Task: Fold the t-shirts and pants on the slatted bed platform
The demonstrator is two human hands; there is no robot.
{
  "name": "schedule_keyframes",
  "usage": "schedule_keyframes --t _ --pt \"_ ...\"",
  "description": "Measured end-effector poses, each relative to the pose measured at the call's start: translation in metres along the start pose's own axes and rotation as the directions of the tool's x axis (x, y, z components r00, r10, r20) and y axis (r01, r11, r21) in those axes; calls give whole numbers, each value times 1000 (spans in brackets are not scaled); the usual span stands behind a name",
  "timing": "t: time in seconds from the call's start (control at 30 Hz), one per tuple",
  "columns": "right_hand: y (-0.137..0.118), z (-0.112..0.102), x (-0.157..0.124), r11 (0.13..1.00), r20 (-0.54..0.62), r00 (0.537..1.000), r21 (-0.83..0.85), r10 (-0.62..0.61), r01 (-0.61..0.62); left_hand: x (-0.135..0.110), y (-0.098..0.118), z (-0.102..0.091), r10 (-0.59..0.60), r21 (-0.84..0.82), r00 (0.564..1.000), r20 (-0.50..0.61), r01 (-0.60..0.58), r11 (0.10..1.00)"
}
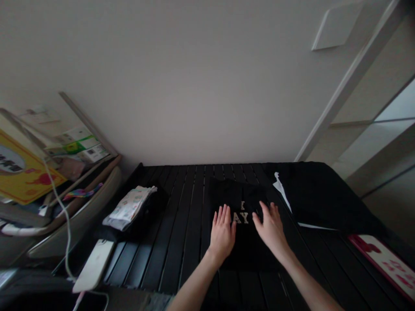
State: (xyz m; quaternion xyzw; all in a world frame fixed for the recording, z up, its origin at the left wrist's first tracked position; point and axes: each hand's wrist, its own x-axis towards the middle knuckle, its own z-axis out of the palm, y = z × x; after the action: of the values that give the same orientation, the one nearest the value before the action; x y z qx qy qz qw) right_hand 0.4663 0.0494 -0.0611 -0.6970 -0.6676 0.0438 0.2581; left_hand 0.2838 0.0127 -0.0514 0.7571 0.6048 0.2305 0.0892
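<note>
Black T-shirt (241, 246) lying folded, lettering upward, under my hands: my fingers (223, 216) are spreading flat, pinching nothing, the left hand (222, 237) and right hand (270, 229) pressing down side by side. On the slatted table (181, 242), a black garment (324, 194) is lying unfolded at right, and a folded bundle (129, 207) is sitting at left.

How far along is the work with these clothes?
Done: a folded printed garment sits at the table's left. In hand: the left hand and right hand lie open on a black lettered garment. Left: a black garment showing white edges lies unfolded at right.
</note>
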Motion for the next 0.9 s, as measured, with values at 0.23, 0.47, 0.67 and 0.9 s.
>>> schedule_keyframes --t 0.23,0.47,0.67,0.9 --pt "9 27 62 954 51 967 -188 248 -235 -28 6 2 -14 48 998 55 12 999" --pt "-16 4 84 978 99 976 -98 193 -183 -28 1 8 -142 9 987 -69 143 990" --pt "-76 0 97 995 134 990 92 -45 33 -29 -4 16 -212 -61 964 -162 205 977" --pt "-113 25 75 902 197 924 355 -329 245 -30 -2 4 -309 -209 928 -208 266 941"
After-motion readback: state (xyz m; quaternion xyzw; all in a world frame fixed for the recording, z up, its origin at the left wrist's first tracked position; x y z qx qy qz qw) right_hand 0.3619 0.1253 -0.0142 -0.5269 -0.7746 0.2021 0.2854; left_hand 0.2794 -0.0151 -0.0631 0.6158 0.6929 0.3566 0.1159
